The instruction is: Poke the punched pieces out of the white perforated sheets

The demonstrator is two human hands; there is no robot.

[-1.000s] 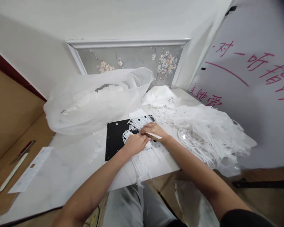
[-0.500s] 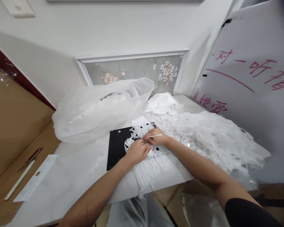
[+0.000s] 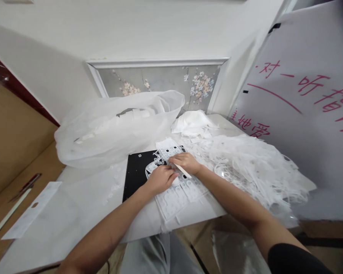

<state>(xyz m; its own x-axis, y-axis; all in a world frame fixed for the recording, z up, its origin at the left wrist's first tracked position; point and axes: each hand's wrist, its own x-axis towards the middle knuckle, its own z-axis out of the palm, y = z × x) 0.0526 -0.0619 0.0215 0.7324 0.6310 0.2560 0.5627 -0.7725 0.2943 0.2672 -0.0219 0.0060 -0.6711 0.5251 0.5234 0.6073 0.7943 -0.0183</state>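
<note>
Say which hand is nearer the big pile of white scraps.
Right. The right hand is left of the pile of white scraps; the left hand is farther left, beyond the right hand.

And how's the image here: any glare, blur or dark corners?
All in the head view: fine markings on the patterned white sheets look soft, a tiny glint shows in the pile of white strips, and the upper-right corner goes dark beside the whiteboard.
</note>
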